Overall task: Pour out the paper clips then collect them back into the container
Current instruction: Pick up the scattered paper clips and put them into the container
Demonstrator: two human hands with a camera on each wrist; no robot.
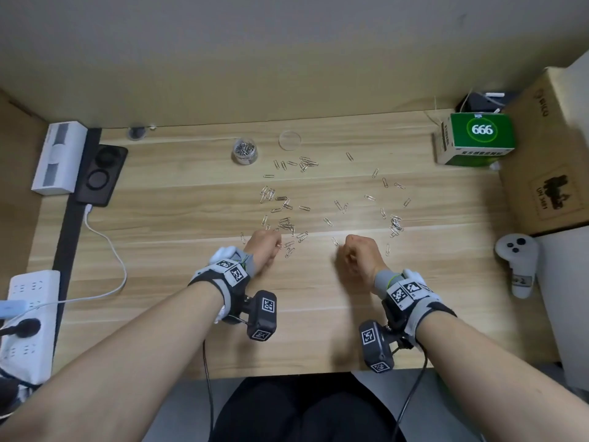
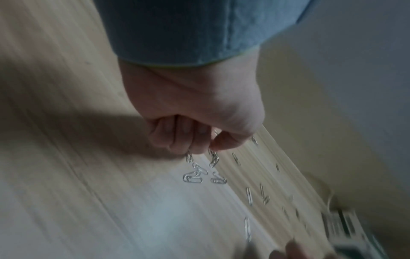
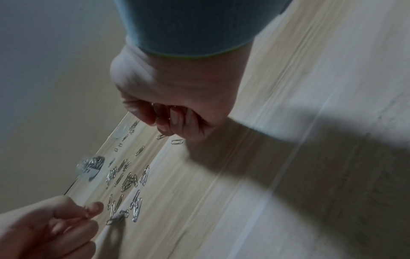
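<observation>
Silver paper clips point(image 1: 285, 223) lie scattered over the wooden desk point(image 1: 178, 282), in a left patch and a right patch point(image 1: 395, 226). The clear round container point(image 1: 245, 151) stands upright at the back with some clips inside, and its clear lid point(image 1: 290, 140) lies to its right. My left hand point(image 1: 277, 245) is curled at the near edge of the left patch, thumb and fingers pinching paper clips point(image 2: 213, 158) that hang below them. My right hand point(image 1: 345, 247) is curled into a fist near the middle, with metal glints of clips point(image 3: 165, 112) between its fingers. A clip point(image 3: 177, 141) lies just beyond it.
A green box point(image 1: 478, 138) and a large cardboard box point(image 1: 548, 148) stand at the right back. A white controller point(image 1: 518, 263) lies at the right edge. On the left are a white device point(image 1: 59, 156), a black pad point(image 1: 100, 173), a cable point(image 1: 108, 244) and a power strip point(image 1: 28, 320).
</observation>
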